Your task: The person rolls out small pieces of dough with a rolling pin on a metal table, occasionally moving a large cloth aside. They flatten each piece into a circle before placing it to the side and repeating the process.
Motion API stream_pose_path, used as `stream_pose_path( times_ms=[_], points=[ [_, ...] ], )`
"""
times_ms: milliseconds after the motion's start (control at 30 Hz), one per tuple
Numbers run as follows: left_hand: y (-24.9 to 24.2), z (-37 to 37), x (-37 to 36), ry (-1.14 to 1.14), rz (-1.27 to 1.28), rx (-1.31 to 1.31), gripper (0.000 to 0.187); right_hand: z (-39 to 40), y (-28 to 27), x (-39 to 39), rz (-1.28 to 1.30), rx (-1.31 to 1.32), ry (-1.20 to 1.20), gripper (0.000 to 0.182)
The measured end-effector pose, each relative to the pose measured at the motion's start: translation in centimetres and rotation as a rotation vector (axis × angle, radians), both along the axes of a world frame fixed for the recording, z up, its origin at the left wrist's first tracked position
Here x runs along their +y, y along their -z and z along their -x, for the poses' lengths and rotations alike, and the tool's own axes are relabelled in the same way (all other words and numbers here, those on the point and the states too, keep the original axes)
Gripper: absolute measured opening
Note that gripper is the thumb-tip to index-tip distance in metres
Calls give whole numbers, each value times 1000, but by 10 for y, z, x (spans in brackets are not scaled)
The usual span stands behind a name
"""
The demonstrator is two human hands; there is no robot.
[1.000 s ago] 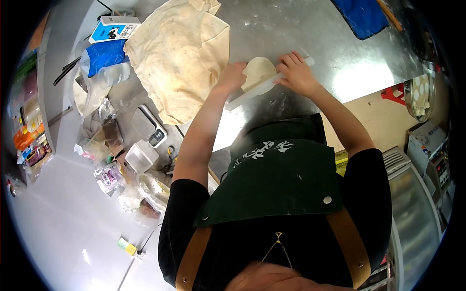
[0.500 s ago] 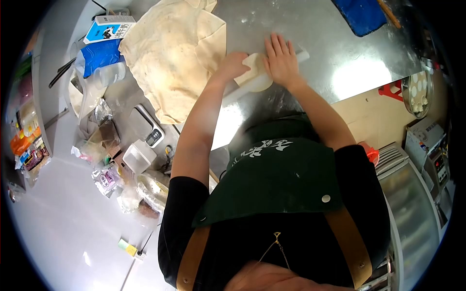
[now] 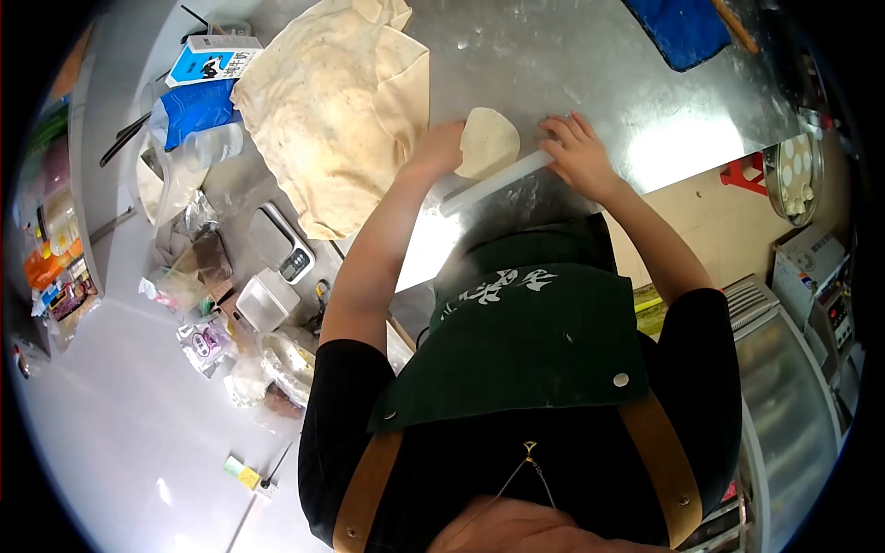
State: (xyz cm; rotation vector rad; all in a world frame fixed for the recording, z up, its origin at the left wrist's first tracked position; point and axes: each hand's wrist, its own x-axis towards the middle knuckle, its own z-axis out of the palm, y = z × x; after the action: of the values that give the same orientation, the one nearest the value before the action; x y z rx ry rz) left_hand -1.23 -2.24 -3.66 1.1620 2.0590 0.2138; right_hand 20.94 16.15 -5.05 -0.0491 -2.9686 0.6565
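Note:
A flat, roughly round piece of dough (image 3: 489, 144) lies on the metal table. My left hand (image 3: 441, 149) pinches its left edge. Just in front of the dough, a white rolling pin (image 3: 493, 186) lies slantwise on the table. At the pin's right end is my right hand (image 3: 579, 155), its fingers bent and apart; the palm side is hidden, and the hand touches or nearly touches the pin. A large cream cloth (image 3: 332, 111) is spread beside my left forearm.
A blue cloth (image 3: 680, 32) and a wooden stick (image 3: 735, 26) lie at the back right. On the left are a milk carton (image 3: 210, 61), a scale (image 3: 281, 241) and a white tub (image 3: 267, 300). A round tray of dough pieces (image 3: 794, 180) stands far right.
The rolling pin has moved toward me, off the dough. My right hand has shifted right and its fingers have bent. The dough shows whole and my left hand has moved slightly toward me.

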Motion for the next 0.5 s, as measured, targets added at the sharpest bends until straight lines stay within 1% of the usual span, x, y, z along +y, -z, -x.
stream_pose_path(
  times_ms=[67,133,167,267,333,400,467,500],
  points=[
    [-5,1,-1,5,44,-13,37,18,3,-2,10,30,-29,35],
    [-9,5,1,-11,81,-22,36,38,11,-11,-26,-10,58,34],
    [-6,7,0,-30,28,-27,35,47,15,-17,-43,-31,101,35],
    [7,11,-1,-111,-88,-79,33,59,28,-40,-104,101,337,38],
    [7,15,7,-192,-125,-141,31,42,30,-50,-116,84,354,42],
    [13,21,14,-143,-97,-144,30,45,30,-46,-143,58,359,47],
    [24,22,17,-99,-79,-156,28,70,26,-42,-160,12,365,52],
    [30,23,17,-84,-83,-159,27,82,27,-40,-166,29,391,52]
  ],
)
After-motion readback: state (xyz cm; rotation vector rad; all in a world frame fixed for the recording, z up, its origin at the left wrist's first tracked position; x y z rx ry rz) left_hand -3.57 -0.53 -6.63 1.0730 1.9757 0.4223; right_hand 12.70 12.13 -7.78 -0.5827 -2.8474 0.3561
